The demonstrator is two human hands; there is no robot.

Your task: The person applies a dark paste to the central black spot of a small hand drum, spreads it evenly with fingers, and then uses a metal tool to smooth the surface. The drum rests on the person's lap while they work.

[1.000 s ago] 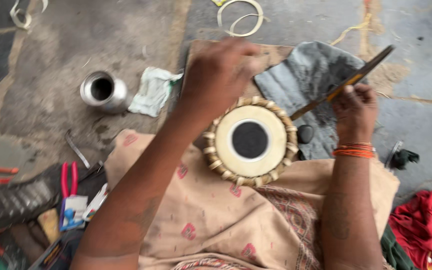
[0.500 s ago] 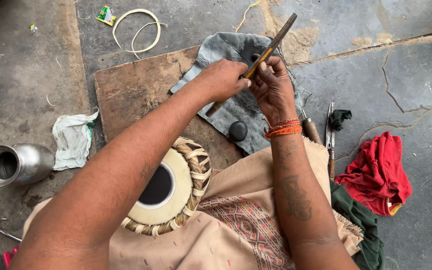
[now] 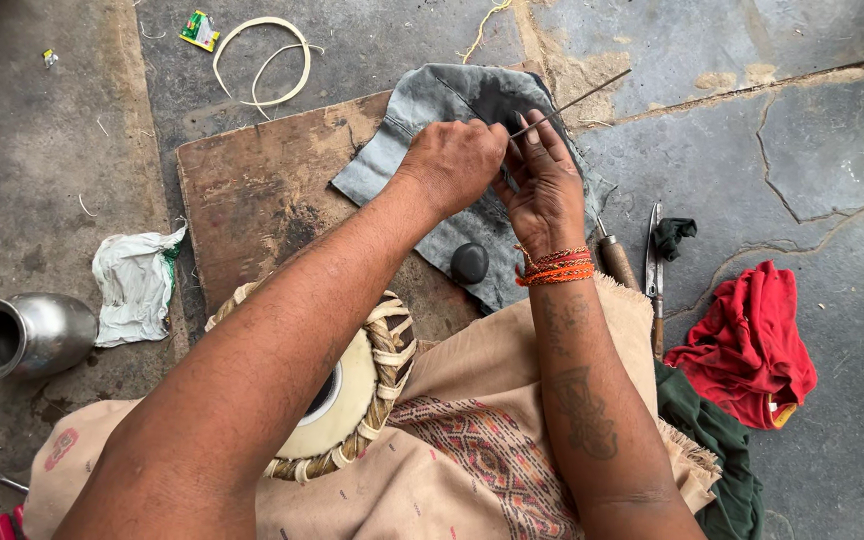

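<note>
My left hand [image 3: 457, 160] and my right hand [image 3: 544, 180] meet over a grey cloth [image 3: 452, 110] spread on a wooden board [image 3: 252, 190]. Together they pinch a thin stick [image 3: 577, 100] that points up to the right. My right wrist wears orange thread bands [image 3: 554, 268]. Below my left forearm a small drum [image 3: 362, 385] with a woven strap rim and a black centre lies on beige fabric [image 3: 472, 440] across my lap. A smooth black stone [image 3: 469, 262] rests on the grey cloth near my right wrist.
A steel pot [image 3: 12, 335] lies on its side at far left beside a crumpled white cloth [image 3: 135, 285]. A pale ring of cane [image 3: 267, 60] is at the top. Metal tools [image 3: 652, 270] and a red cloth [image 3: 752, 345] lie on the stone floor at right.
My view has shifted so the drum sits lower. My left hand came off the drum a second ago and joined my right hand on the stick, which now appears thinner and end-on.
</note>
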